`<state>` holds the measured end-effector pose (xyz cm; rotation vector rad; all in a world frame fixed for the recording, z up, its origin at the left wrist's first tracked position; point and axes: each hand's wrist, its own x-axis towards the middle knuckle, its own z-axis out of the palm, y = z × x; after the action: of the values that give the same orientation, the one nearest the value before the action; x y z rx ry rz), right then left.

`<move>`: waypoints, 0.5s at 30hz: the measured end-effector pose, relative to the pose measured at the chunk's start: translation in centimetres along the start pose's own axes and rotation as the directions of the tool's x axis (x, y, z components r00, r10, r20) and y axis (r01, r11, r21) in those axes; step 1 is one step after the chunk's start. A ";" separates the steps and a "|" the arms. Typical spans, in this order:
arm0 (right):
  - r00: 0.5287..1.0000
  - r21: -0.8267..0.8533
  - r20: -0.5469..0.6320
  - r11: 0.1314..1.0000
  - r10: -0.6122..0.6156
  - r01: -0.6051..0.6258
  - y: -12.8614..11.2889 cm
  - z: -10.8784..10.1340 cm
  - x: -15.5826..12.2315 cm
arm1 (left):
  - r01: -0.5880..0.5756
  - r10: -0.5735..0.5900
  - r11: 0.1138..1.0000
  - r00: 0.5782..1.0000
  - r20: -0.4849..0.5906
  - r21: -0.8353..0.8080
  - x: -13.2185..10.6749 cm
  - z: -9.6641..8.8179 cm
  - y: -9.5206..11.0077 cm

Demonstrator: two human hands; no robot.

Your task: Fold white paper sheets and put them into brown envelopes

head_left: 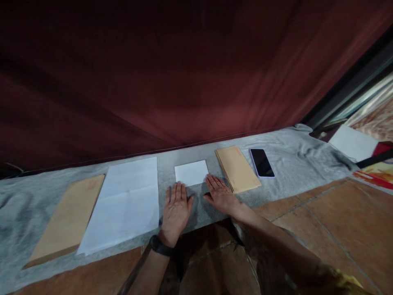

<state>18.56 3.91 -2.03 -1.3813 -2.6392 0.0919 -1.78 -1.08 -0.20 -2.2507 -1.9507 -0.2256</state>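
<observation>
A small white folded paper (191,173) lies flat on the grey cloth in front of me. My left hand (177,207), with a dark band on the wrist, rests palm down, its fingertips at the paper's near left edge. Palm down at the near right corner is my right hand (219,194), fingers stretched out. Neither hand grips anything. Just right of the right hand sits a short stack of brown envelopes (238,169). On the left, a large white sheet (123,205) with a crease across it lies beside another stack of brown envelopes (67,217).
A phone (262,163) with a purple edge lies right of the envelopes. The grey cloth (294,164) is wrinkled towards its right end. Behind it hangs a dark red curtain (184,82). Brown tiles (344,221) cover the floor. White paper (353,142) and a colourful printed item (377,174) are at far right.
</observation>
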 end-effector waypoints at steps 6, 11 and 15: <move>0.999 0.024 0.051 1.000 0.013 -0.015 -0.2 -0.7 0.1 | -0.122 0.125 0.986 0.992 0.020 -0.117 0.7 0.2 2.1; 0.998 0.019 0.056 1.000 0.007 -0.008 -0.3 -0.8 0.2 | -0.172 0.181 0.971 0.983 0.039 -0.164 1.7 0.6 3.9; 0.999 0.009 0.050 1.000 0.003 -0.004 -0.4 -0.7 0.3 | -0.149 0.164 0.973 0.983 0.076 -0.178 2.6 0.7 4.3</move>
<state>18.21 3.90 -1.25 -1.3989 -2.6735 0.1414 2.82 0.99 -0.38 -2.5534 -1.8476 -0.2875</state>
